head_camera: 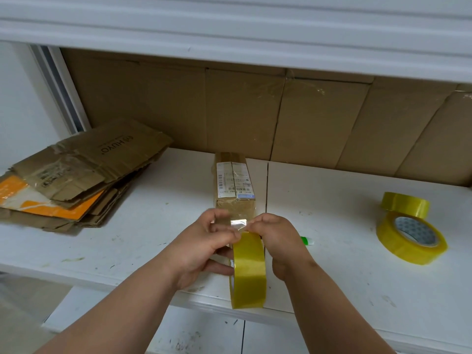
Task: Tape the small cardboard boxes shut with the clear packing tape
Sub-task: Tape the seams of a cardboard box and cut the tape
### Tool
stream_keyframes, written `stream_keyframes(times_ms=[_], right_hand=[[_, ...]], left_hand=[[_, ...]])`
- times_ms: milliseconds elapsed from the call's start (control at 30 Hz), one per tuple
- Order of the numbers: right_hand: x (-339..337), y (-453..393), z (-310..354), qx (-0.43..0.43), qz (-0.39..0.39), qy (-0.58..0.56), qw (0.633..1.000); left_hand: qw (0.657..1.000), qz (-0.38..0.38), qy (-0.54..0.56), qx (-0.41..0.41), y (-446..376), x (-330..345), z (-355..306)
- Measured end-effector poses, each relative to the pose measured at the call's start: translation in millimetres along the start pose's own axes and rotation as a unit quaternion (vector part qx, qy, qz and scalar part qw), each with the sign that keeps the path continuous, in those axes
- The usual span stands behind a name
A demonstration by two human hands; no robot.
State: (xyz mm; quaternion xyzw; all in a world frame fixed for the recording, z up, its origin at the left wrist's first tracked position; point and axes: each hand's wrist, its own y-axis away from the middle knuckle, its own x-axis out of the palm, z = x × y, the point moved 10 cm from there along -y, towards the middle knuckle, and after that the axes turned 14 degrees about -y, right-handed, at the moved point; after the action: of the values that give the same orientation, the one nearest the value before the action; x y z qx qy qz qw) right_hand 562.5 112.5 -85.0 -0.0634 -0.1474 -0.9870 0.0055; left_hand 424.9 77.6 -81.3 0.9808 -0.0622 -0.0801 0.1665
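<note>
A small cardboard box with a white shipping label lies on the white shelf, just beyond my hands. A yellowish clear tape roll stands on edge in front of it. My left hand holds the roll's left side and pinches the peeled tape end. My right hand grips the roll from the right, its fingers on the same shiny tape end. The box's near end is partly hidden behind my fingers.
Two more tape rolls sit at the right of the shelf. Flattened cardboard is piled at the left. A green-tipped object peeks out behind my right hand. Large cartons line the back wall.
</note>
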Motion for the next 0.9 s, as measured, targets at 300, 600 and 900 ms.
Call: stream_keyframes(times_ms=[300,600,900], right_hand=[[13,9,31,-0.135,0.046,0.136,0.98],[4,13,5,-0.094,0.072,0.012,0.993],[-11,16,-3,-0.093,0.243,-0.003,0.966]], left_hand=[[0.867,-0.101,-0.466,0.144,-7,-13,-68],[0.75,-0.17,-0.616,0.171,-3,-16,-85],[0.862,-0.22,-0.445,0.103,3,-45,-65]])
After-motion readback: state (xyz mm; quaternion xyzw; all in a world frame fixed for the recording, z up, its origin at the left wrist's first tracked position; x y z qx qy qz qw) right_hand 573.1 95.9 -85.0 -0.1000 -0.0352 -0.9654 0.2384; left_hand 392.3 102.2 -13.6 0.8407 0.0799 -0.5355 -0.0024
